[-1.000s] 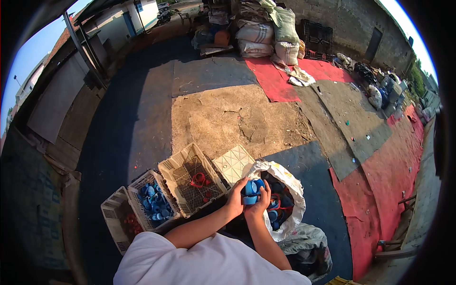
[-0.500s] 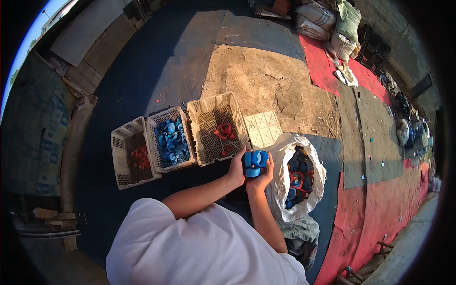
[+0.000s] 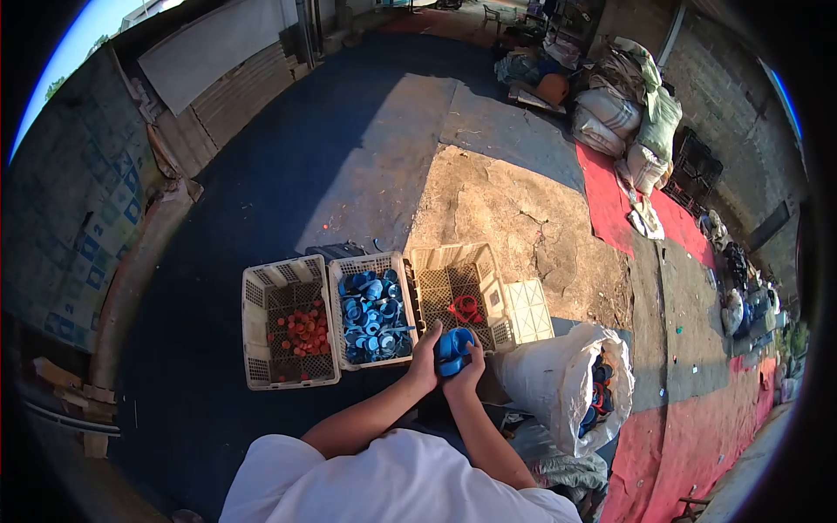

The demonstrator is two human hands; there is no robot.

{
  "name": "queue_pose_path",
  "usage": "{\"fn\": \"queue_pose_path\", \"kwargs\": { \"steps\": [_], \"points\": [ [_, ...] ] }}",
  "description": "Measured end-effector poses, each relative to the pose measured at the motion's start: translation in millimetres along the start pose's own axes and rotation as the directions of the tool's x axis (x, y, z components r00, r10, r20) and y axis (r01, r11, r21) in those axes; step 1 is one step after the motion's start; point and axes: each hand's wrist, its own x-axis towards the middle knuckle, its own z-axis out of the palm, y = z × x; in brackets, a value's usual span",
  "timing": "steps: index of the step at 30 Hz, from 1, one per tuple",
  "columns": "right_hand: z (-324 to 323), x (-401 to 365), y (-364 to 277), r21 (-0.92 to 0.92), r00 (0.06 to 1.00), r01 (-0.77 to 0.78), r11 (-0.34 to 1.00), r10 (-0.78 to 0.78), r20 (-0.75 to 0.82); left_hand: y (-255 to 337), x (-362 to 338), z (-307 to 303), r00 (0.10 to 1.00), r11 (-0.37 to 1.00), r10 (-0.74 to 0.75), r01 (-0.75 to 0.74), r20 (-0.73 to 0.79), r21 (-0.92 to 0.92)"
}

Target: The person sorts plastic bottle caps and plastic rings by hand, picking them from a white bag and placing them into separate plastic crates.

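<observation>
Several blue plastic caps [image 3: 452,343] are bunched together between my two hands. My left hand [image 3: 424,364] grips them from the left, its thumb upright along their side. From the right and below, my right hand [image 3: 466,376] cups the same caps with bent fingers. Both hands are over the near edge of a cream crate [image 3: 422,261] that holds a red ring-shaped piece [image 3: 466,309]. Left of it, a white crate [image 3: 410,349] is full of blue caps and rings [image 3: 373,315]. The leftmost crate [image 3: 255,324] has small red caps [image 3: 305,331] on its bottom.
A white woven sack [image 3: 545,379] with mixed dark, red and blue caps [image 3: 602,392] stands open by my right arm. A cream slatted panel [image 3: 528,311] adjoins the right crate. Stuffed sacks [image 3: 610,118] are piled at the far right, near a red floor mat [image 3: 602,200].
The view has tilted up, showing more of the far yard. My hands, still around the blue caps, have moved left from the sack side toward the crates.
</observation>
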Motion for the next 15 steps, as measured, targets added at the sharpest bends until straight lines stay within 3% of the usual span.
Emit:
{"fn": "queue_pose_path", "kwargs": {
  "steps": [3, 8, 15],
  "points": [
    [28, 2, 62, 0.087, 0.985, -0.174, 0.981, 0.174, 0.016, 41, 8, -66, 0.985, 0.994, 0.104, -0.099, -0.139, 0.046],
    [63, -2, 138, 0.067, 0.939, -0.343, 0.937, 0.343, 0.022, 105, -13, -107, 0.959, 0.983, 0.103, -0.139, -0.263, -0.121],
    [91, 7, 177, 0.007, 0.926, -0.377, 0.926, 0.377, 0.004, 131, 7, -162, 0.949, 0.965, 0.153, -0.204, -0.275, -0.165]
  ]
}}
